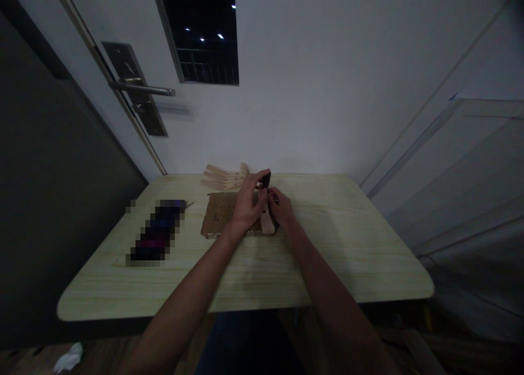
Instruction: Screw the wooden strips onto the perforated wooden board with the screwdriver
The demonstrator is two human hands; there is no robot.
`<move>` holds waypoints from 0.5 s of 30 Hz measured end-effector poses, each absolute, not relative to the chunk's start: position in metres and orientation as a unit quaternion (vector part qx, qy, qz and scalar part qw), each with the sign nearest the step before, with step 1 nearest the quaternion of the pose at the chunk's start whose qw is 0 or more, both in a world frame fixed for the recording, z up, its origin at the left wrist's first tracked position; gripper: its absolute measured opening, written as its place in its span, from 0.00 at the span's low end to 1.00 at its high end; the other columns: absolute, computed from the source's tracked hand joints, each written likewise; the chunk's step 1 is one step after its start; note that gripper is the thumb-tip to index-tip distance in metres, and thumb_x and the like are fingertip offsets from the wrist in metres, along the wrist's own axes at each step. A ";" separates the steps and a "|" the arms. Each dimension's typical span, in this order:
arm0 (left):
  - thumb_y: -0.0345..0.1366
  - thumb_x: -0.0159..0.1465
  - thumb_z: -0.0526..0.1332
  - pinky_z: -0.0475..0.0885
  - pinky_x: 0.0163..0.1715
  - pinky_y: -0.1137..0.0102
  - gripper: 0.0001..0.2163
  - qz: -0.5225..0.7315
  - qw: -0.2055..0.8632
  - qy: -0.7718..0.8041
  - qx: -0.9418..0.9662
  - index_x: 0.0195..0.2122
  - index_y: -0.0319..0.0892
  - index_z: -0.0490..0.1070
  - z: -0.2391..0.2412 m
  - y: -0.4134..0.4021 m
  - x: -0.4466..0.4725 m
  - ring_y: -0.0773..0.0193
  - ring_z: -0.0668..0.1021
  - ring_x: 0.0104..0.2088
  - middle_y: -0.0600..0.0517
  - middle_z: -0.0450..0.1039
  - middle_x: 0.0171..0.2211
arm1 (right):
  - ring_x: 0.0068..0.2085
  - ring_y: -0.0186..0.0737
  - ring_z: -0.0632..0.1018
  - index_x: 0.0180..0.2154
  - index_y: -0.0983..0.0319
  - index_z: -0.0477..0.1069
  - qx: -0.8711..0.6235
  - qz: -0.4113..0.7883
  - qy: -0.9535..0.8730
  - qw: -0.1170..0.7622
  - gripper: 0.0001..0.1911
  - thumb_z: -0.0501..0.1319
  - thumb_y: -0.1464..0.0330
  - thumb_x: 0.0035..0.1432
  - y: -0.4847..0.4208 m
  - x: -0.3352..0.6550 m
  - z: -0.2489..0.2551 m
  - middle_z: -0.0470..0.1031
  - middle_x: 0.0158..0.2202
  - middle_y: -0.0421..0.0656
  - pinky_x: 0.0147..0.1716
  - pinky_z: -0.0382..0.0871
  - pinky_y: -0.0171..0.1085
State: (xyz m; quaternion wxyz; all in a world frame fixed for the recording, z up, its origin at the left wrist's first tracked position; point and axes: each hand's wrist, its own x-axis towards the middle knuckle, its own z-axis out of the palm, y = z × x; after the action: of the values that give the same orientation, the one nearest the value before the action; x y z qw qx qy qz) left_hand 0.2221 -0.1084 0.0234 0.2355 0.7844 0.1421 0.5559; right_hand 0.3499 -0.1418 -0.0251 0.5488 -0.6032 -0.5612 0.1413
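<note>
Nearest to me, both forearms ran out from the bottom edge over the pale worktop (pixel 347 255) and met near its middle. On the floor at the near left lay a white scrap (pixel 69 358).

My left hand (pixel 245 208) was arched, knuckles up, its fingertips pinched on a small dark object (pixel 266 179) held just above the work. My right hand (pixel 282 208) sat close beside it with fingers curled in against a pale wooden strip (pixel 267 221). I could not tell whether it truly gripped the strip or only steadied it. The strip lay on the right edge of a brown perforated board (pixel 219 214), which rested flat on the worktop under the left hand.

Left of the board lay a dark blurred item (pixel 158 233), well apart from the hands. Just beyond the hands, a fan of light wooden slats (pixel 223 177) lay at the worktop's far edge.

Behind that stood a white door with a metal door handle (pixel 141 88) at far left and a dark window (pixel 204 31).
</note>
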 end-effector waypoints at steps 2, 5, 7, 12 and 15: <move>0.41 0.66 0.59 0.72 0.44 0.64 0.18 0.560 0.216 0.168 0.782 0.57 0.48 0.65 0.025 -0.108 0.222 0.60 0.73 0.46 0.47 0.69 0.48 | 0.39 0.44 0.78 0.37 0.58 0.70 -0.602 0.145 -0.558 0.552 0.10 0.51 0.65 0.60 -0.141 0.350 -0.025 0.78 0.37 0.45 0.43 0.71 0.43; 0.40 0.63 0.63 0.73 0.41 0.66 0.19 0.561 0.204 0.180 0.782 0.56 0.49 0.66 0.025 -0.107 0.223 0.63 0.73 0.40 0.49 0.69 0.44 | 0.39 0.45 0.78 0.36 0.58 0.70 -0.603 0.145 -0.555 0.554 0.10 0.51 0.65 0.60 -0.140 0.350 -0.026 0.78 0.37 0.46 0.43 0.71 0.44; 0.38 0.63 0.63 0.72 0.39 0.67 0.19 0.562 0.202 0.176 0.783 0.55 0.49 0.66 0.025 -0.106 0.224 0.64 0.73 0.39 0.50 0.70 0.42 | 0.38 0.44 0.78 0.36 0.58 0.70 -0.604 0.144 -0.556 0.552 0.10 0.51 0.65 0.60 -0.140 0.350 -0.025 0.78 0.36 0.46 0.42 0.71 0.44; 0.34 0.63 0.61 0.73 0.39 0.67 0.19 0.564 0.221 0.178 0.776 0.56 0.48 0.65 0.023 -0.106 0.224 0.63 0.74 0.40 0.48 0.71 0.46 | 0.38 0.43 0.77 0.37 0.58 0.70 -0.599 0.146 -0.560 0.553 0.10 0.51 0.66 0.60 -0.141 0.350 -0.025 0.78 0.37 0.44 0.42 0.71 0.42; 0.34 0.64 0.59 0.74 0.43 0.65 0.20 0.562 0.229 0.167 0.777 0.58 0.48 0.62 0.023 -0.106 0.225 0.62 0.75 0.43 0.47 0.70 0.51 | 0.39 0.43 0.77 0.38 0.58 0.70 -0.597 0.150 -0.563 0.552 0.10 0.51 0.66 0.59 -0.142 0.350 -0.024 0.78 0.37 0.45 0.43 0.70 0.42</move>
State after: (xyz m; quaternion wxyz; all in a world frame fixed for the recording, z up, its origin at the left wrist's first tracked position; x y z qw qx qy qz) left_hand 0.2247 -0.1065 0.0225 0.2288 0.7774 0.1665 0.5617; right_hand 0.3499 -0.1417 -0.0241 0.5516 -0.5965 -0.5633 0.1504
